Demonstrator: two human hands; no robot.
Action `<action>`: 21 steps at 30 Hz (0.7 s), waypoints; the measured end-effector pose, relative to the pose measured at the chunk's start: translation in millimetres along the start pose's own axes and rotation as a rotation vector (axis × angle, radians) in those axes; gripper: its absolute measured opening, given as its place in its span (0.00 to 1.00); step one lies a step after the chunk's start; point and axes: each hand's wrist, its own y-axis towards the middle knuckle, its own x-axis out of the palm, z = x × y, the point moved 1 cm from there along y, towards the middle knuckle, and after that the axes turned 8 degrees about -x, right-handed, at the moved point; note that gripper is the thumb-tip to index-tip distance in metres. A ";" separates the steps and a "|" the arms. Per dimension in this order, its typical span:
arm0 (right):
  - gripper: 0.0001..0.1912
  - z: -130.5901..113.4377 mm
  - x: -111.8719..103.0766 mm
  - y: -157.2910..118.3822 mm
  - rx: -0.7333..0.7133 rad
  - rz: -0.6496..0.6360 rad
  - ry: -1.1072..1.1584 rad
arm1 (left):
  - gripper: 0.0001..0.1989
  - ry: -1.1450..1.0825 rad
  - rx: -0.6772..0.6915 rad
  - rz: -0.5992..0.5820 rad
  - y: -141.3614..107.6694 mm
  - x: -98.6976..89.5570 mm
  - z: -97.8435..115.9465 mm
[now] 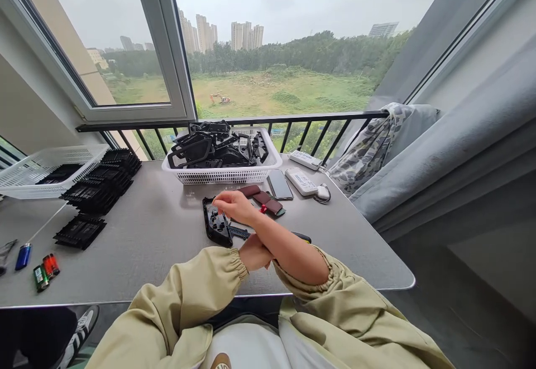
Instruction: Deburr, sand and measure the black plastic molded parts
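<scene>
A black plastic housing (218,225) with moulded details inside lies on the grey table. My right hand (237,206) reaches over it from the right, its fingers bent and close together at the upper edge; anything pinched there is too small to make out. Crossed beneath my right forearm, my left hand (254,253) is curled against it near the table's front, most of its fingers hidden. A dark caliper-like tool (238,232) lies between the housing and my hands. Part of a black-and-yellow handle (302,237) shows behind my right forearm.
A white basket (221,176) heaped with black plastic parts stands at the back. Stacked black plates (98,190) and another white basket (37,193) are left. Batteries (41,278) lie front left. A phone (280,185), brown cases (268,201) and white power strips (301,182) sit back right.
</scene>
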 end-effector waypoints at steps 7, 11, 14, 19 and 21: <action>0.10 57.8 -48.4 35.0 0.080 0.395 -0.065 | 0.10 0.344 0.523 0.153 -14.3 26.7 8.8; 0.09 82.0 -50.9 35.1 0.104 0.439 -0.109 | 0.08 0.612 0.595 0.144 -5.5 37.0 19.3; 0.10 95.1 -53.4 31.3 0.120 0.458 -0.148 | 0.08 0.755 0.635 0.107 -3.6 38.7 21.9; 0.10 107.8 -58.7 26.4 0.130 0.442 -0.225 | 0.11 0.891 0.584 0.126 -8.5 43.0 23.6; 0.11 109.7 -60.0 26.0 0.135 0.430 -0.267 | 0.11 0.899 0.553 0.110 -7.1 44.8 23.8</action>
